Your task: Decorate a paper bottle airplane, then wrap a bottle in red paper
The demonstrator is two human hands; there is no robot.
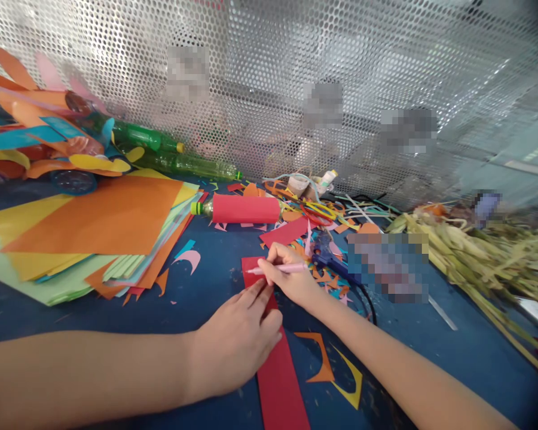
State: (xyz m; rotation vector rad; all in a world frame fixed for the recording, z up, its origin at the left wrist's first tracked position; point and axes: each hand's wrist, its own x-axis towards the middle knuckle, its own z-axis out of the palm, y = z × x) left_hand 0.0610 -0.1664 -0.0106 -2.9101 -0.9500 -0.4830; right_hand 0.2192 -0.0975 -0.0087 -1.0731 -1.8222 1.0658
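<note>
A long strip of red paper point(283, 382) lies on the blue table, running from the near edge up to my hands. My left hand point(240, 340) rests on it, fingers stretched out and pressing it down. Just beyond, my right hand point(291, 283) pinches a pink pen point(293, 268), its tip pointing left over the strip's far end. Behind the hands lies a plastic bottle wrapped in red paper point(246, 209), with a green cap to the left. To the right of my right hand is a blue glue gun point(325, 252) among paper scraps.
Coloured paper sheets point(98, 221) are stacked at left, with paper-decorated bottles point(49, 134) behind. Green bottles point(197, 164) lie along a perforated metal screen point(251, 77). Scissors point(320, 210) and scraps lie at the back. Dried husks point(475, 251) fill the right. Orange point(321, 358) and yellow offcuts point(353, 382) lie nearby.
</note>
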